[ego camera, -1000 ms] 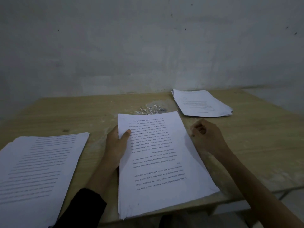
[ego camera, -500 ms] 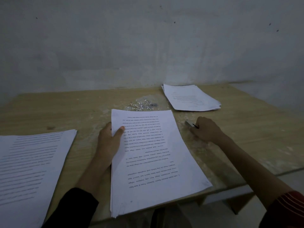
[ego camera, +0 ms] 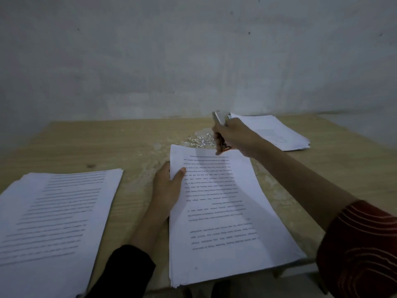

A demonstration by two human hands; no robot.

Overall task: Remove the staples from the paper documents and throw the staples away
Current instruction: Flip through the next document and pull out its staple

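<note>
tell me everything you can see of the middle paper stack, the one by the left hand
The middle paper stack is several white printed sheets lying flat, slightly skewed, on the wooden table, text upside down to the wearer, near end at the table's front edge. The left hand grips its left edge, thumb on top. The right hand, holding a metal tool, hangs above its far edge and shadows it. No staple is discernible.

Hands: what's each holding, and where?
Left hand pinches the middle document at its left edge, thumb on top. Right hand grips a blurred tool around its middle.
</note>
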